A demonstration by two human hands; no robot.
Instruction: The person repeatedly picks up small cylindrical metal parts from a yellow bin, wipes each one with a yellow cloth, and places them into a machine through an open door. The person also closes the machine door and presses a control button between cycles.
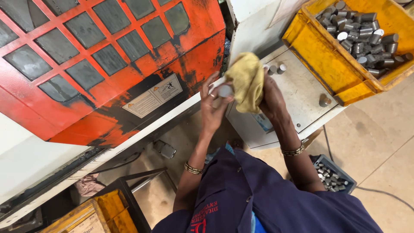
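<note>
Seen from above: two bare hands raised in front of a white desk beside a red machine door.

Left hand (212, 108) closed around a short grey metal cylinder (224, 91), fingers wrapped on its side, round flat end face showing. Right hand (268, 100) closed on a crumpled yellow cloth (247, 80), pressed against the cylinder's far side.

Cylinder likely solid steel: heavy for its size, stiff, not fragile, probably oily and so slippery. Best held around the curved side with a full wrap of fingers, as now; end faces offer little to hold. Cloth soft, limp, light, giving extra friction against slick metal.

Just behind the hands, a few loose matching cylinders (272, 68) standing on the desk (302, 92), one more (324, 101) near its right edge. Up right, a yellow crate (321, 58) heaped with similar pieces, its corner overhanging the desk. Below right, on the floor (379, 138), a dark blue crate (334, 174) with more pieces. Lower left, another yellow bin (105, 211) in a dark frame.

Red machine door (108, 64) close on the left, its lower edge near the left hand. Open room mostly straight ahead over the bare desk top, and downward toward the floor; crate walls limit reach to the right.
</note>
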